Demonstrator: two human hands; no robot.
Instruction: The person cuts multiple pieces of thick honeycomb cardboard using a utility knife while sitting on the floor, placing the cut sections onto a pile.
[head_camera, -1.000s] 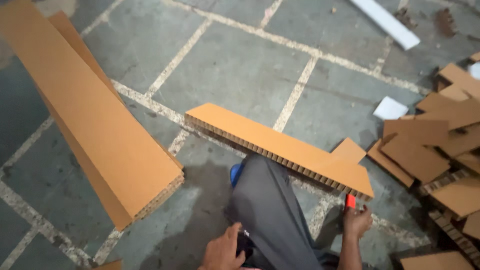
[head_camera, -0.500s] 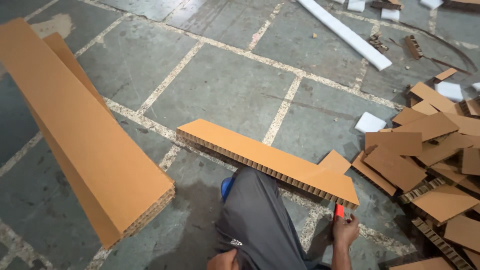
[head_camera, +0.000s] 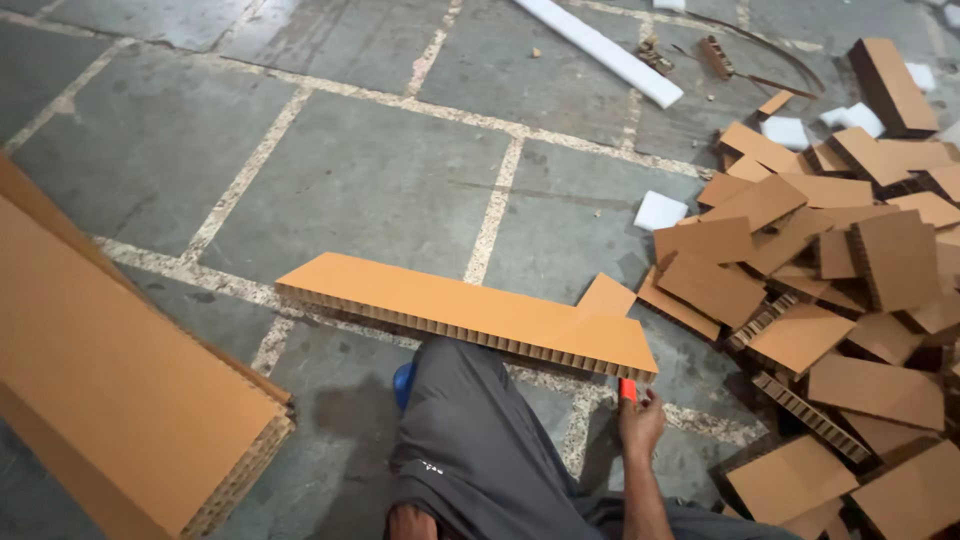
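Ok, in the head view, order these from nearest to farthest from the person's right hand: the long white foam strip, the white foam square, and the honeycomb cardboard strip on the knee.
1. Honeycomb cardboard strip: just above the right hand, its end beside the red tool.
2. White foam square: farther up the floor, left of the offcut pile.
3. Long white foam strip: at the top of the view.

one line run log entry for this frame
right hand: grips red cutter at board's end | board: rests across knee | left hand: by leg, barely seen | right: offcuts pile
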